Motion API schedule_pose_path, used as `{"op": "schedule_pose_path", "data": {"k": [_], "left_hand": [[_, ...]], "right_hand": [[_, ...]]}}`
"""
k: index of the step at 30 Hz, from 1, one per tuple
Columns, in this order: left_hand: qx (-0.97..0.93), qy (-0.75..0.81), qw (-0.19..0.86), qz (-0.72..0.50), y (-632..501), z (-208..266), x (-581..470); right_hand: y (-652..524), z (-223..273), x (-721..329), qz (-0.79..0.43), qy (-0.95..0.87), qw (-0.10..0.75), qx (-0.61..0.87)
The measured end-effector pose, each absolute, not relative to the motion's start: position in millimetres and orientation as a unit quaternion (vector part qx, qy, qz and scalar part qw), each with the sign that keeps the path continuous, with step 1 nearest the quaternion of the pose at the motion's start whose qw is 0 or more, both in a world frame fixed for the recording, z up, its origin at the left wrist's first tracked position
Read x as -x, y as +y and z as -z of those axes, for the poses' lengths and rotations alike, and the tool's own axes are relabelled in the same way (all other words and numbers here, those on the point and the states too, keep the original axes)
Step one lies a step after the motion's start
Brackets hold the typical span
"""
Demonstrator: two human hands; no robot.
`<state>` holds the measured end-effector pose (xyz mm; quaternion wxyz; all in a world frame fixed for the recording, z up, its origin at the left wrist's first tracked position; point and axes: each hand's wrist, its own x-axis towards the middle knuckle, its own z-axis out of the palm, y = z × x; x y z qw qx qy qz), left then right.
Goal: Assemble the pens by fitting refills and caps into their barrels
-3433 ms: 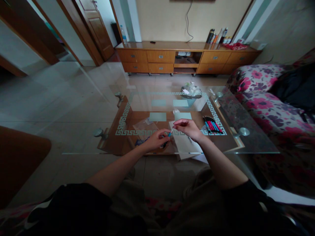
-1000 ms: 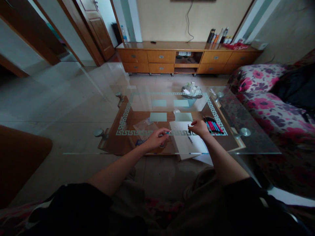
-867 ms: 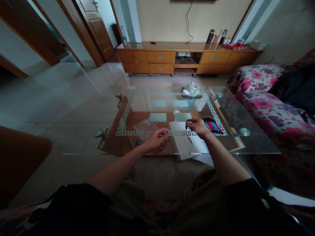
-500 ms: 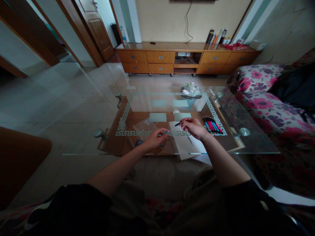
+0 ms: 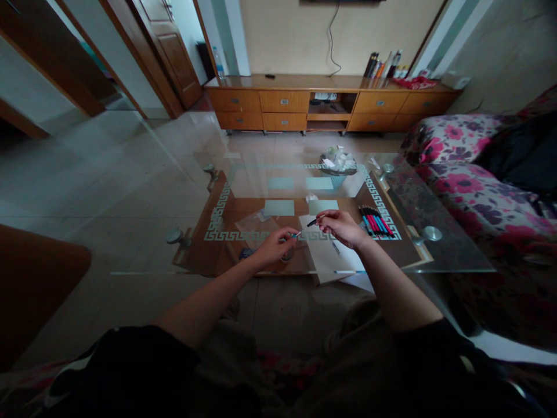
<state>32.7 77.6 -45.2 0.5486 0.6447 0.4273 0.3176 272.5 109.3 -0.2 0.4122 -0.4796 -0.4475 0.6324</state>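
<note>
Since a second ago my right hand has come back from the pen row toward the middle, and it now pinches a short black cap between thumb and fingertips, the cap sticking out to the left over the top edge of the white paper. From the head view, which is the only one I have, my left hand sits lower and further left, closed around a thin blue pen whose pale tip points up and right toward the cap. Cap and tip are near each other but apart, with a small gap between them, so the two hands are not joined. Both hands hover above the near edge of the glass table. The pen row lies just right of my right hand, black, red and blue barrels side by side on the glass. A clear plastic bag lies just beyond my left hand. Farther back on the table stands a small basket filled with pale wrappers. A floral sofa runs along the right side, and a wooden cabinet stands against the far wall.
</note>
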Motion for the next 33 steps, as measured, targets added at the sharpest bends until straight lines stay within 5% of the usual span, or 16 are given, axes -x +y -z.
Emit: {"op": "schedule_pose_path", "data": {"k": [33], "left_hand": [[-0.717, 0.415, 0.457, -0.323, 77, 45, -30]], "right_hand": [[97, -6, -264, -0.651, -0.541, 0.295, 0.443]]}}
